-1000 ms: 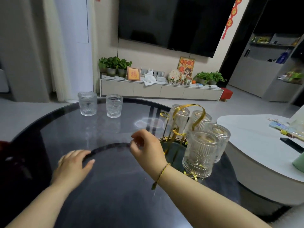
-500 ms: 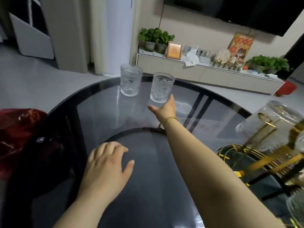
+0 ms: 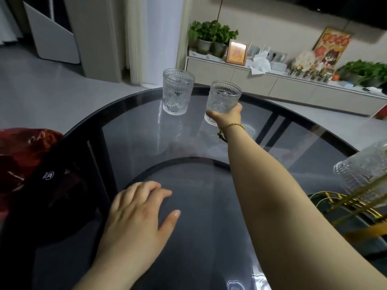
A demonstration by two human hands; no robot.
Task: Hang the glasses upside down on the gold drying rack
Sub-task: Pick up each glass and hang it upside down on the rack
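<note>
— Now the right hand (image 3: 227,116) has reached and wrapped low around the nearer glass (image 3: 223,101), beside the other glass (image 3: 177,91).

— Ribbed, brittle, probably slippery. Left hand (image 3: 136,214) lies spread on the table (image 3: 209,206); gold drying rack (image 3: 351,204) well right.

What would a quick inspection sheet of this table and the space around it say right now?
Surface: round dark glass table, shiny.
Job's things: two ribbed glasses upright at the far edge, the left glass standing free, the right glass gripped; gold rack at the right edge with a hung glass, partly out of view.
Clutter: red bag and a dark item at the left.
Grippers: right hand closed round the right glass; left hand flat on the table.
Cables: one thin wire on the wall.
Surroundings: low cabinet with potted plants and a picture frame.
</note>
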